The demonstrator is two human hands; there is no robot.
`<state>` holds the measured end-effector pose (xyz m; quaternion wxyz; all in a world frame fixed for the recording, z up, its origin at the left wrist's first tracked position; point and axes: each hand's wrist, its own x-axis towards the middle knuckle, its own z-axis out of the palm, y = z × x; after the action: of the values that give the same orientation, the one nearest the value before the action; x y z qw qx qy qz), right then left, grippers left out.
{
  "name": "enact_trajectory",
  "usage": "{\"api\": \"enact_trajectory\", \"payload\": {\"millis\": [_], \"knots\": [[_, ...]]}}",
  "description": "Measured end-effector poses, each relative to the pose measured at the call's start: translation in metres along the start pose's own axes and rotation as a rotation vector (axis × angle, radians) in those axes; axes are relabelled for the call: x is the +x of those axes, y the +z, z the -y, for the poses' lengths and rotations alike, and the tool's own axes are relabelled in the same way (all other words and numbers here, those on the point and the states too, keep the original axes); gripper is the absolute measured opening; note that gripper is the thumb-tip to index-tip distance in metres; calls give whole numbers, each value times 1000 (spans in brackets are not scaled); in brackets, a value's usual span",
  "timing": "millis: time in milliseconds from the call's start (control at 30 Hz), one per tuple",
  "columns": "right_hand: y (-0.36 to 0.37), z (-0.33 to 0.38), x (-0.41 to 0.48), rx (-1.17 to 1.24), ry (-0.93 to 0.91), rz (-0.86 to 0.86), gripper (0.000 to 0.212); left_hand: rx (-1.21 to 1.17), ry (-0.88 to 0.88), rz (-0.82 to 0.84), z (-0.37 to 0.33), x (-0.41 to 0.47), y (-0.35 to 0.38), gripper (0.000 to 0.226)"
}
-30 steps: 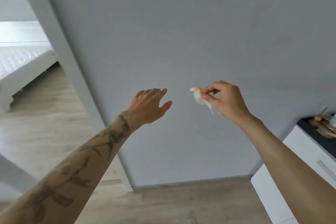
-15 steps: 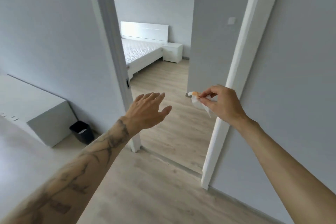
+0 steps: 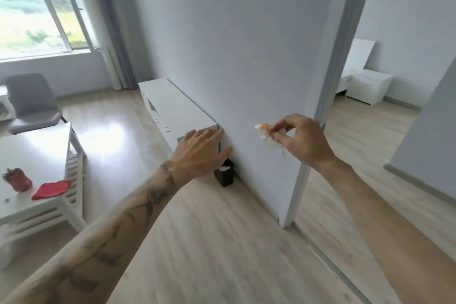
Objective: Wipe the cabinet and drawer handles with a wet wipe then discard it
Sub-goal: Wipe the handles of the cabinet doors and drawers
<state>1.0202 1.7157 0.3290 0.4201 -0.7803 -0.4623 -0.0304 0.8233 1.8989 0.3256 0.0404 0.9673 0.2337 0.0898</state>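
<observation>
Compared with half a second ago, the view has swung left: the bedroom doorway has shifted from centre to 3 o'clock, and a window (image 3: pixel 37 7), a grey upholstered chair (image 3: pixel 32 103) and a white slatted coffee table (image 3: pixel 37 145) have come into view at 9 to 10 o'clock. The black waste bin (image 3: pixel 224 177), formerly at 8 o'clock, now stands near centre against the smooth grey wall (image 3: pixel 234 44), at the end of the long, low white cabinet (image 3: pixel 172 108). Hand posture is unchanged. The left hand (image 3: pixel 199 150) is extended palm down, fingers straight and slightly spread, holding nothing. The right hand (image 3: pixel 303 140) pinches the wet wipe (image 3: pixel 265 134) between thumb and forefinger, at 3 o'clock from the left hand. The wipe is crumpled, white, with an orange stain at its top. A flat red cloth (image 3: pixel 51 189) lies on the table. The floor (image 3: pixel 197 242) is pale wood-grain planking.
</observation>
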Motion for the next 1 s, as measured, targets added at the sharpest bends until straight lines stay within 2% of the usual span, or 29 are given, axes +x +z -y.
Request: {"api": "enact_trajectory", "payload": {"millis": [233, 433, 700, 1000], "knots": [[152, 42, 170, 116, -98, 157, 11, 42, -203, 2, 175, 75, -16, 67], [269, 82, 295, 160, -167, 232, 8, 55, -293, -24, 320, 143, -17, 69], [437, 109, 461, 109, -163, 249, 7, 65, -279, -20, 528, 262, -8, 70], [590, 138, 645, 71, -105, 230, 5, 85, -241, 9, 734, 401, -13, 70]]}}
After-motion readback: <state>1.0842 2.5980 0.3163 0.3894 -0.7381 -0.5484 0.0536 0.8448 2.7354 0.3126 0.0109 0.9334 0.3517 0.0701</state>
